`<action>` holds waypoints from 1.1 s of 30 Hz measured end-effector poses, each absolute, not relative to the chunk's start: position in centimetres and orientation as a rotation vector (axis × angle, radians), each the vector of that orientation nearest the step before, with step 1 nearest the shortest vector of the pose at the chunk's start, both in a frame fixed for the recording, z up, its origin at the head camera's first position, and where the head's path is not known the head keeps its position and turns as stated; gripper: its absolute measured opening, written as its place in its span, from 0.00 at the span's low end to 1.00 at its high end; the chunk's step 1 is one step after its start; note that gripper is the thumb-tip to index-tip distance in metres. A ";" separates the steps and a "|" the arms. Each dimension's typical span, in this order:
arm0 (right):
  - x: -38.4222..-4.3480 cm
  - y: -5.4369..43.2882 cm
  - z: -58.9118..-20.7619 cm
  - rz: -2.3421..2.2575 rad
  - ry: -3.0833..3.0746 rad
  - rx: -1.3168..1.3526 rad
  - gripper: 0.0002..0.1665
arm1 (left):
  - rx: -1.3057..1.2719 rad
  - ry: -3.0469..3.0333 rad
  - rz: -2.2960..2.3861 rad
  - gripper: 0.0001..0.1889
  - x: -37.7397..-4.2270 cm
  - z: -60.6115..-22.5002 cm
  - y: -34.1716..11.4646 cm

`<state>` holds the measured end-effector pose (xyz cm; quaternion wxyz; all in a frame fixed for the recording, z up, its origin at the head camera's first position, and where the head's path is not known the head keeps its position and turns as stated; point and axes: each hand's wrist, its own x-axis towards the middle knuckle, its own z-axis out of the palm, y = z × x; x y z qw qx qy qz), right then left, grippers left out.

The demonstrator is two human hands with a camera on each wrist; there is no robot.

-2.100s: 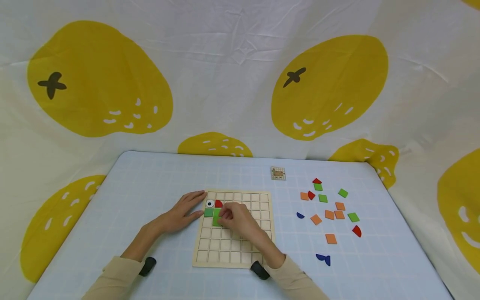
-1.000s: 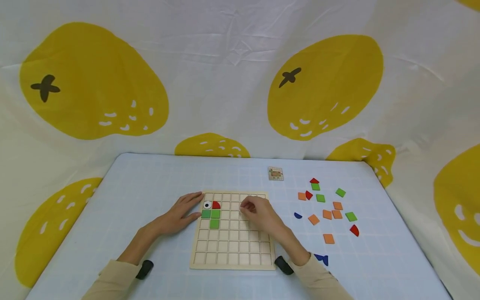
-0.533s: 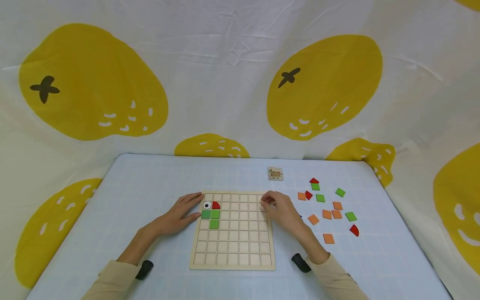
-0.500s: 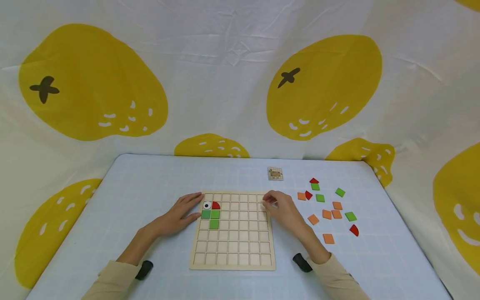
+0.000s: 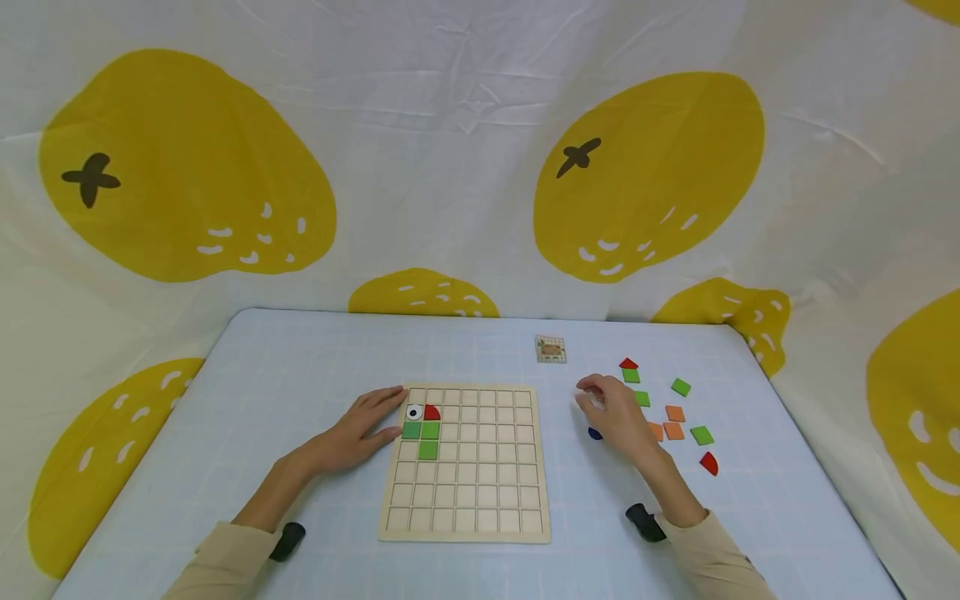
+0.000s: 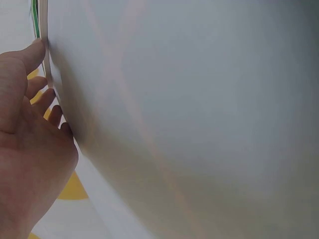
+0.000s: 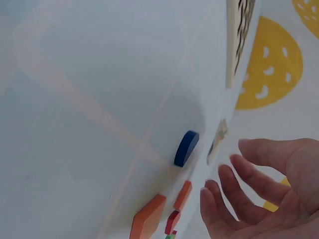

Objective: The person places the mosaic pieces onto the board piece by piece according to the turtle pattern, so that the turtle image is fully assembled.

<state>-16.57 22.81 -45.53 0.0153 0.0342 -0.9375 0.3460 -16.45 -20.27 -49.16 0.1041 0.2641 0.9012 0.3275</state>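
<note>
My left hand [image 5: 352, 431] rests at the left edge of the wooden grid board [image 5: 476, 537], its fingertips touching the rim. In the board's upper left cells lie a round eye tile [image 5: 415, 412], a red quarter-circle [image 5: 432, 412], a dark green square [image 5: 412, 430] and two light green squares [image 5: 429, 450]. Over the table to the board's right hovers my right hand [image 5: 617, 417], fingers loosely bent and holding nothing. Below it in the right wrist view are a blue half-circle [image 7: 186, 148] and an orange square [image 7: 148, 217]. The hand hides some pieces in the head view.
A small picture card [image 5: 551, 349] lies behind the board. Several loose pieces spread over the right side, among them a green square [image 5: 702, 435], an orange square [image 5: 675, 413] and a red quarter-circle [image 5: 709, 463]. A patterned cloth [image 5: 450, 208] hangs behind the table.
My right hand has let go of the light green square in the board and moved right, past the board's edge, to above the loose pieces. My left hand keeps its place.
</note>
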 end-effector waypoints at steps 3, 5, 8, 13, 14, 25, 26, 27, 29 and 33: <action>-16.8 23.8 -45.4 1.068 -2.941 0.058 0.16 | 0.771 2.658 0.964 0.35 -16.4 -49.2 -20.2; -17.0 24.5 -45.5 1.057 -2.956 0.049 0.17 | 0.777 2.662 0.970 0.35 -16.4 -49.2 -20.3; -17.2 25.4 -45.6 1.034 -2.977 0.057 0.19 | 0.794 2.669 0.979 0.34 -16.4 -49.2 -20.3; -17.5 26.6 -46.0 0.988 -3.005 0.096 0.21 | 0.793 2.673 0.974 0.34 -16.3 -49.1 -20.2; -17.6 26.7 -46.0 0.983 -3.007 0.104 0.21 | 0.787 2.673 0.974 0.34 -16.2 -49.1 -20.2; -18.0 27.7 -46.1 0.905 -3.063 0.106 0.19 | 0.810 2.686 0.983 0.34 -16.2 -49.2 -20.2; -18.1 27.8 -46.1 0.898 -3.062 0.104 0.18 | 0.812 2.688 0.983 0.34 -16.2 -49.2 -20.2; -18.1 27.9 -46.1 0.896 -3.060 0.100 0.18 | 0.811 2.688 0.985 0.34 -16.2 -49.2 -20.2; -18.1 27.9 -46.1 0.902 -3.061 0.084 0.16 | 0.810 2.687 0.983 0.34 -16.2 -49.1 -20.2; -18.3 27.9 -46.2 0.906 -3.067 0.049 0.15 | 0.796 2.677 0.975 0.34 -16.2 -49.1 -20.3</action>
